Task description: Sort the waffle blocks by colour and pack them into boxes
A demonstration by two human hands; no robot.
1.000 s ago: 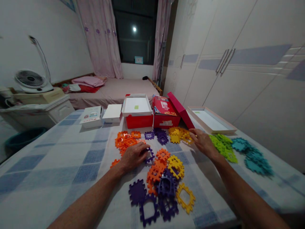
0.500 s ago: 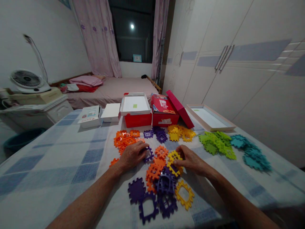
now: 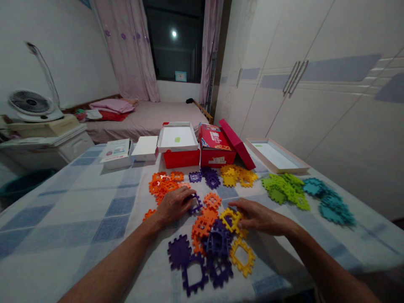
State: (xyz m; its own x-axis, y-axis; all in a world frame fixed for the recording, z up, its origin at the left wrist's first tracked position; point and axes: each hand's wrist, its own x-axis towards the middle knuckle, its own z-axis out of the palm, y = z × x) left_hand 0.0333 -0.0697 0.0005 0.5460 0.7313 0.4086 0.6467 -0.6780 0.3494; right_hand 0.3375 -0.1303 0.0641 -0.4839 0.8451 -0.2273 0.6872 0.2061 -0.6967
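My left hand [image 3: 175, 203] is closed on the edge of a purple notched building tile [image 3: 196, 205], its fingertips partly hidden behind the knuckles. My right hand [image 3: 260, 215] has its fingers apart, the index finger stretched out over the tablecloth. Its thumb is beside a yellow window tile [image 3: 231, 219], which leans on the pile. Between the hands lie orange tiles [image 3: 204, 222] and a joined purple piece [image 3: 217, 242]. Nearer me are a solid purple tile [image 3: 179, 251], a purple frame tile [image 3: 186, 274], a purple window tile [image 3: 220, 271] and a yellow frame tile [image 3: 234, 257].
Behind the hands lie heaps of orange [image 3: 162, 185], purple [image 3: 211, 177], yellow [image 3: 241, 176], green [image 3: 285, 190] and teal tiles [image 3: 334, 204]. Along the far side stand white boxes [image 3: 117, 153], red boxes [image 3: 181, 159] and a shallow tray [image 3: 304, 171].
My right hand has loosened from the yellow window tile and stretched its index finger; that tile now lies lower. My left hand stays at the purple tile. The view has shifted slightly.
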